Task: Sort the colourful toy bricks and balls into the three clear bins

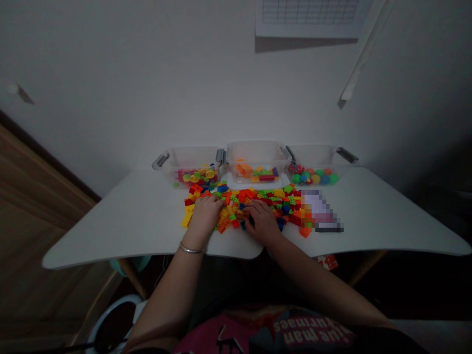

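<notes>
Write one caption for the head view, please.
Left hand and right hand on colourful toy bricks, before three clear bins.

The blocks are red, orange, yellow, green and blue. The bench is white. The box handles are grey. The white paper has a dark grid.

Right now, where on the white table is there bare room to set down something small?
The white table is bare left of the brick pile and right of the pixelated flat item. Its middle is crowded: left hand and right hand on the pile, three bins behind.
</notes>
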Tool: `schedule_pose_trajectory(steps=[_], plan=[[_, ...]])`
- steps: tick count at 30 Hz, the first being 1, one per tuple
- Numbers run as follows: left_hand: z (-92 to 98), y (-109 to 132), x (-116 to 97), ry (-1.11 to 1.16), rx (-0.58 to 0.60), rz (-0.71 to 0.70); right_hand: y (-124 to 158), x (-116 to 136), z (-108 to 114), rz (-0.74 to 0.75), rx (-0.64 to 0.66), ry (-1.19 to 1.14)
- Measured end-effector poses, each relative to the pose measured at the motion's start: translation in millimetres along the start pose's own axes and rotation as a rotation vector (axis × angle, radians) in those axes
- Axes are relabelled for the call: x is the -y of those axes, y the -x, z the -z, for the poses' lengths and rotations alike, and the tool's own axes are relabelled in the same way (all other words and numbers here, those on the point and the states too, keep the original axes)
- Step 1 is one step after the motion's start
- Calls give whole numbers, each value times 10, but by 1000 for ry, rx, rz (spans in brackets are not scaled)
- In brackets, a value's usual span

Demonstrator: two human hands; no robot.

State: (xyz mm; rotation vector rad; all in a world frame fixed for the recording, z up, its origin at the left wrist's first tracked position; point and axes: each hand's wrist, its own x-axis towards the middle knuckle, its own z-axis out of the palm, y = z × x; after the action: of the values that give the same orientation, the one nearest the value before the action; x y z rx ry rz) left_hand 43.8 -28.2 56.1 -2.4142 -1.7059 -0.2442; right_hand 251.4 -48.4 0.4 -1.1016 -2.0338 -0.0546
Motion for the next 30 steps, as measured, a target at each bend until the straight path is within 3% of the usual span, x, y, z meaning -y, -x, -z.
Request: schedule_pose_trajectory(steps=[16, 30], plan=[[153, -172, -34, -105, 63, -128, -3, -19, -1, -23, 23, -8], [155, -103, -54, -106, 12, 45, -19, -6, 14, -24, 22, -22]])
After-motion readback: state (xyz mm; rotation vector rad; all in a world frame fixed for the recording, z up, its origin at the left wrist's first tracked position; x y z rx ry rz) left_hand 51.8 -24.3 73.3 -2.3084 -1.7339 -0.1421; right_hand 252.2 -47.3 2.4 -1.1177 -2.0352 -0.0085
